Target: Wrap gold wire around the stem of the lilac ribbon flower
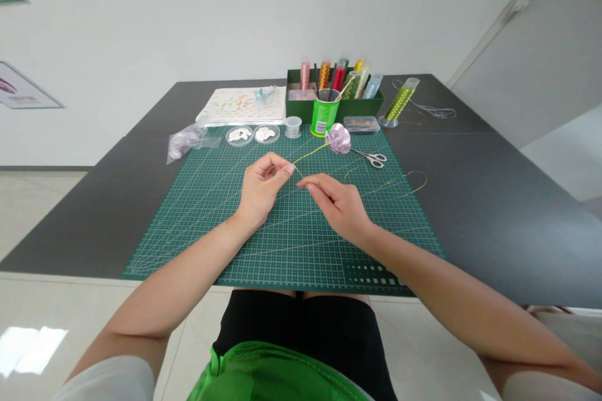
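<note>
Between thumb and forefinger, my left hand (264, 188) pinches the lower end of a thin yellow-green stem (312, 152). At the stem's far end is a pale lilac flower (338, 139), above the green cutting mat. My right hand (336, 203) is closed too, its fingertips pinching a fine thread (299, 171) that runs up to the stem at my left fingertips. Loose yellow-green thread (416, 182) lies in a loop to the right of my right hand. Scissors (375, 159) with pale handles rest on the mat just beyond the flower.
A green cup (324, 114) holding tools stands before a dark green box (301, 108) of thread spools. Right of it stands a yellow-green spool (402, 100). Two dishes of white pieces (266, 133), a small clear tub (293, 127) and a plastic bag (185, 141) line the mat's (211, 200) back edge.
</note>
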